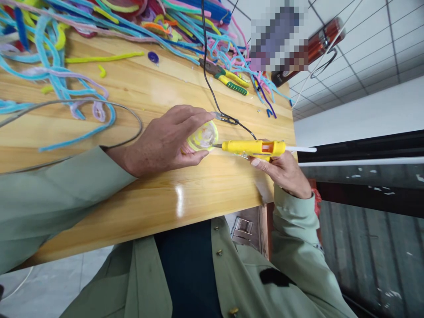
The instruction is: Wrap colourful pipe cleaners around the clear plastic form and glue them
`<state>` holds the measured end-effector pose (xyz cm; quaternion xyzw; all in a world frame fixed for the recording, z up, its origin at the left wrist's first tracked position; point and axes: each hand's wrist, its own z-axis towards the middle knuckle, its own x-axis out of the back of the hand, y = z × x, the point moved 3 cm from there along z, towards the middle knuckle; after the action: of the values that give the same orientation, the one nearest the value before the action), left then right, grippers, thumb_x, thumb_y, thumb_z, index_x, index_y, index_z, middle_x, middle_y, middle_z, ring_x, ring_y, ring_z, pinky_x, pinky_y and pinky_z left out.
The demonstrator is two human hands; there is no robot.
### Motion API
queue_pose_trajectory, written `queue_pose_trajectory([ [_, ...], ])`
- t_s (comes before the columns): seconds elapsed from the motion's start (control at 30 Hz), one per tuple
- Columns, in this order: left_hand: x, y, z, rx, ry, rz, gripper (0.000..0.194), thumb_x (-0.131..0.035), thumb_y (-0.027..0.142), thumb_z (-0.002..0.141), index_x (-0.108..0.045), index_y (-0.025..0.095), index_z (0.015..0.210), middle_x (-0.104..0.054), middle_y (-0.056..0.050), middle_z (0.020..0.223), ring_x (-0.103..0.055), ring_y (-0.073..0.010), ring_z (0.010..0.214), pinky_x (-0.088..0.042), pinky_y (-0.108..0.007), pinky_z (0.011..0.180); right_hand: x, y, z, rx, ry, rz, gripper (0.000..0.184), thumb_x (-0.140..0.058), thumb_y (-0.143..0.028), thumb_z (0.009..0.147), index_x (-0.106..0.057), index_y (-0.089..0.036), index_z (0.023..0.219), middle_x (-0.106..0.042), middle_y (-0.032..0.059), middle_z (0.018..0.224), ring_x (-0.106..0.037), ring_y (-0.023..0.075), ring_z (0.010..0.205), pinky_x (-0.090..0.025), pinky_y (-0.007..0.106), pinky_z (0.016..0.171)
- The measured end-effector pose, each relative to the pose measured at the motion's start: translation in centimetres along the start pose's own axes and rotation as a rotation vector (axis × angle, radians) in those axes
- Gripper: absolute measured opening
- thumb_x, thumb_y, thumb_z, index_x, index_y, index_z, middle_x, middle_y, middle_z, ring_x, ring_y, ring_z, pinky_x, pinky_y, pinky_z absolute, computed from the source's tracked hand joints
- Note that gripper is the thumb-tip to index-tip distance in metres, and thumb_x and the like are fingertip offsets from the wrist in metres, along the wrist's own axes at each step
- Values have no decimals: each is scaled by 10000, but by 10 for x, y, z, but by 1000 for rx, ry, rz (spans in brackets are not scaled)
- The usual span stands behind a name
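Observation:
My left hand (165, 139) is closed around a small round piece with a yellow fuzzy rim and a whitish middle (204, 136); its underside is hidden by my fingers. In my right hand (283, 172) is a yellow glue gun (247, 147), held by its handle, with a white glue stick (301, 149) jutting out of the back. The metal nozzle (217, 145) points left and meets, or nearly meets, the round piece's right edge. Just behind my left fingertips lies a dark metal clip-like tool (228, 118).
Tangled pipe cleaners (53, 53) in many colours cover the wooden table's (139, 203) far side. Pliers with yellow-green handles (228, 76) lie among them. A black cord (207, 75) crosses toward the glue gun. Near the far right edge is a red thermos (318, 44).

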<state>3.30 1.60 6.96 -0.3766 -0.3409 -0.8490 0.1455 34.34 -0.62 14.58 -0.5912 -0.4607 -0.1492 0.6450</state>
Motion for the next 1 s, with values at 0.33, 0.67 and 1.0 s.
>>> queue_pose_trajectory([
  [0.33,-1,-1,0,18,-15,-11,587,-529,427,1074,-374,347,1634,-623,-45,1652,-589,-319,1558,-563,-584,1306,0,2,0,20,8,5,474,-748,-684,1010,-831,-256,1197,-836,65,1133,-774,268,976,-667,448,920],
  [0.67,-1,-1,1,13,13,-37,631,-573,420,1042,-378,397,1642,-649,-42,1626,-614,-345,1541,-574,-610,1288,-2,0,-2,13,1,15,483,-739,-689,1016,-819,-253,1209,-834,88,1235,-792,283,1047,-669,490,996],
  [1.0,-1,-1,1,6,15,-39,608,-565,411,1053,-409,341,1636,-644,-52,1639,-600,-333,1552,-562,-592,1298,1,-1,-3,12,-9,-16,479,-730,-686,1022,-835,-249,1186,-839,87,1159,-794,291,1061,-666,485,1005],
])
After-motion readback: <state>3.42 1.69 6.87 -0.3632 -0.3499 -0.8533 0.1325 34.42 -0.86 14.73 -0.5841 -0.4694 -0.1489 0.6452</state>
